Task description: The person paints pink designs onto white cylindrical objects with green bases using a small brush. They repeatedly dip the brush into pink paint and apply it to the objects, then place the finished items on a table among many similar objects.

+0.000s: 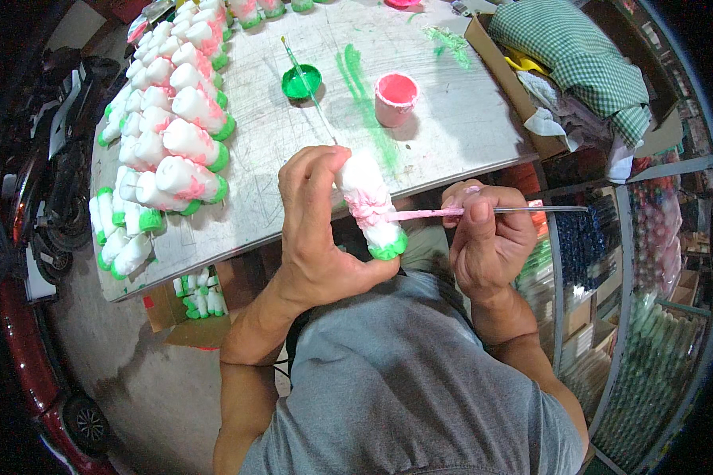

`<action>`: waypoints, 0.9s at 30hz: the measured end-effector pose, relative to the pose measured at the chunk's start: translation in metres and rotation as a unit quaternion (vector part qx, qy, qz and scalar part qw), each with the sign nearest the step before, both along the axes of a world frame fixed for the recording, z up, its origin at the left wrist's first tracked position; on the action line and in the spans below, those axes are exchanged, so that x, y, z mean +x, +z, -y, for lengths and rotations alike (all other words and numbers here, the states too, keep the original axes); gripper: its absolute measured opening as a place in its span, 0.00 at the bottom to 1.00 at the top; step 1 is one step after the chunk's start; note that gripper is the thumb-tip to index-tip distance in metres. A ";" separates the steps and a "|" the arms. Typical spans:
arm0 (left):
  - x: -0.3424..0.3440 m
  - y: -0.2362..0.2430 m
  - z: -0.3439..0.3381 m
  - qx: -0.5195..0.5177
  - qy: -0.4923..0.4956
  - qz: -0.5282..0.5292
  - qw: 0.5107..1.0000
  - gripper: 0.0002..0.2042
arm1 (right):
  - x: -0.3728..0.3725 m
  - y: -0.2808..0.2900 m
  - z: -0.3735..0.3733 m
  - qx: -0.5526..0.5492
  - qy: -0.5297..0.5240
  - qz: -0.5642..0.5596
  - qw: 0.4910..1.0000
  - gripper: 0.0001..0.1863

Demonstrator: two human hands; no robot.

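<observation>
Painting a white figurine [370, 204] held over the bench [451, 119] edge.
Left hand [317, 222] grip clasps figurine; right hand [487, 237] pinches brush [451, 211], tip touching it.

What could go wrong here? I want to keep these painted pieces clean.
1. The left hand grips the figure near its pink band, so fingers may smear wet paint.
2. The brush in the right hand is loaded pink; a slip could mark the white body or green base.
3. The pink cup and green lid sit open on the table; an elbow could tip them.
</observation>
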State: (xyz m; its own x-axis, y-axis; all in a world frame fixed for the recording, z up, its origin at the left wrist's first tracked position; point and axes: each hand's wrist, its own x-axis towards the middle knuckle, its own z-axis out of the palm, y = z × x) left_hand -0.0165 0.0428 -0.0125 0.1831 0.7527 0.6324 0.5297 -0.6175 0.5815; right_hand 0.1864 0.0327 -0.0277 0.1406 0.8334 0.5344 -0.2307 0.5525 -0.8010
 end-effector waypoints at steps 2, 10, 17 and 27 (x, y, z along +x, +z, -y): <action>-0.001 0.000 0.000 0.004 0.008 -0.015 1.000 0.49 | 0.001 -0.001 0.000 -0.001 -0.019 0.003 1.000 0.06; 0.000 -0.003 0.000 -0.010 -0.004 0.004 1.000 0.49 | -0.001 -0.004 0.002 -0.012 -0.023 0.019 0.999 0.05; 0.001 -0.006 -0.002 0.003 -0.003 0.006 1.000 0.49 | -0.002 0.001 0.003 -0.001 -0.014 0.000 1.000 0.05; -0.003 -0.017 0.006 -0.113 -0.039 0.115 0.986 0.52 | 0.007 0.000 0.005 -0.021 -0.001 -0.081 0.996 0.08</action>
